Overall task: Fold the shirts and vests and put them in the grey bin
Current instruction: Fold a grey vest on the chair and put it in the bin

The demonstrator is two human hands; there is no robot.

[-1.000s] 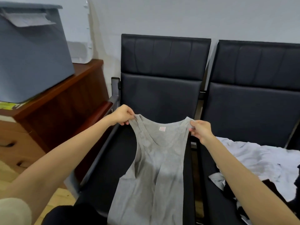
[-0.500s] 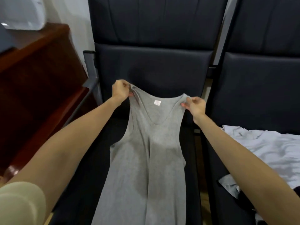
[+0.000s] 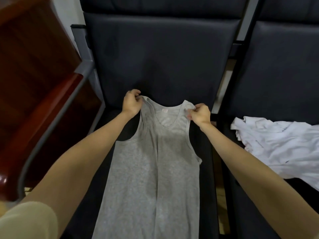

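A grey vest (image 3: 151,169) lies lengthwise on the seat of the left black chair (image 3: 160,66), neck end towards the backrest, with a crease down its middle. My left hand (image 3: 131,102) pinches its left shoulder strap. My right hand (image 3: 199,113) pinches the right strap. Both straps are held just above the seat. A pile of white shirts (image 3: 279,145) lies crumpled on the right black chair (image 3: 276,75). The grey bin is out of view.
A dark red wooden cabinet (image 3: 34,83) stands close on the left, beside the chair's grey metal armrest (image 3: 57,121). A narrow gap with a metal frame separates the two chairs.
The view has tilted down and the grey bin has left the frame. My hands have lowered the vest from hanging in the air to lying flat along the seat.
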